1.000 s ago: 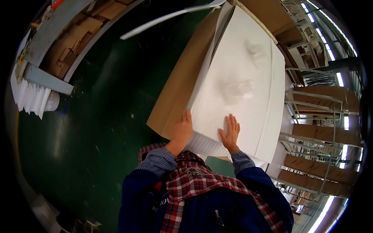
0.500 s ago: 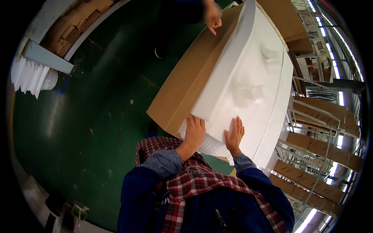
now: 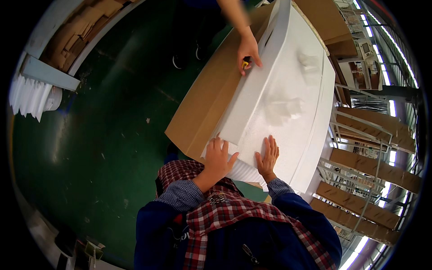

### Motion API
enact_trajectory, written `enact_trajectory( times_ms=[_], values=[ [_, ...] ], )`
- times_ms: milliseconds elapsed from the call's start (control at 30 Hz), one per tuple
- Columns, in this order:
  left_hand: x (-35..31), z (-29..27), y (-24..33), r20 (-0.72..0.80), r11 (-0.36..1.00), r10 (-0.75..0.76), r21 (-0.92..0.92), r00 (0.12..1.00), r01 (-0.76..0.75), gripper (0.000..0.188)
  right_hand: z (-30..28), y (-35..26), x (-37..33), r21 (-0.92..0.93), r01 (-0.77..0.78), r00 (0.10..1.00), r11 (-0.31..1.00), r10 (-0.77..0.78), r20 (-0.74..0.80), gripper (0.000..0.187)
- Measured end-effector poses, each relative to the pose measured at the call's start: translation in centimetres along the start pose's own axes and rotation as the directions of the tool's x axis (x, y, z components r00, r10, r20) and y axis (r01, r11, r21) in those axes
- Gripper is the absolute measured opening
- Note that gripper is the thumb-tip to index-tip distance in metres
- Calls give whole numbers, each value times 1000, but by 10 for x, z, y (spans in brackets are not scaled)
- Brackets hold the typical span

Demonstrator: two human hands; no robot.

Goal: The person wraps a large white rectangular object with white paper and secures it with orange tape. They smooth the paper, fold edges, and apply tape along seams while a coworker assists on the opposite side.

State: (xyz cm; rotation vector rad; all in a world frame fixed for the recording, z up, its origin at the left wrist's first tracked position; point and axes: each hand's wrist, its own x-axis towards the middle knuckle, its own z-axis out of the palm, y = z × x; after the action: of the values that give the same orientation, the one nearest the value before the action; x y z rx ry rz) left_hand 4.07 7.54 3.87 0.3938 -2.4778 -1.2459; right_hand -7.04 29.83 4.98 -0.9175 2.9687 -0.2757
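Partial white lettering (image 3: 185,236) on blue jacket (image 3: 155,227); right fingers (image 3: 272,146) on white foam (image 3: 294,135)

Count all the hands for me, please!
3: the person's left hand at the near left corner of the white sheet, the right hand on its top, and a co-worker's hand farther up its left side. Another may be hidden.

White broad foam-like panel (image 3: 297,139): right of brown long cardboard flap (image 3: 202,108)
Left bare hand (image 3: 217,157): at panel's near-left corner
Right bare hand (image 3: 268,157): on panel, right of left hand
Flat green floor (image 3: 112,130): left of flap
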Motion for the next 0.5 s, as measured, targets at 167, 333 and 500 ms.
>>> enact_trajectory(
  times_ms=[167,333,500],
  values=[
    [7,-5,-10,-18,993,-58,-105,998,56,47,-2,0,1,15,-4,1000,1000,4,1,65],
    [-3,8,-15,-25,959,179,227,984,-169,38,-1,0,0,16,-10,1000,1000,10,8,65],
    [-3,9,-19,-130,996,82,47,988,-76,35,0,3,-1,8,-9,1000,1000,9,9,65]
  ],
)
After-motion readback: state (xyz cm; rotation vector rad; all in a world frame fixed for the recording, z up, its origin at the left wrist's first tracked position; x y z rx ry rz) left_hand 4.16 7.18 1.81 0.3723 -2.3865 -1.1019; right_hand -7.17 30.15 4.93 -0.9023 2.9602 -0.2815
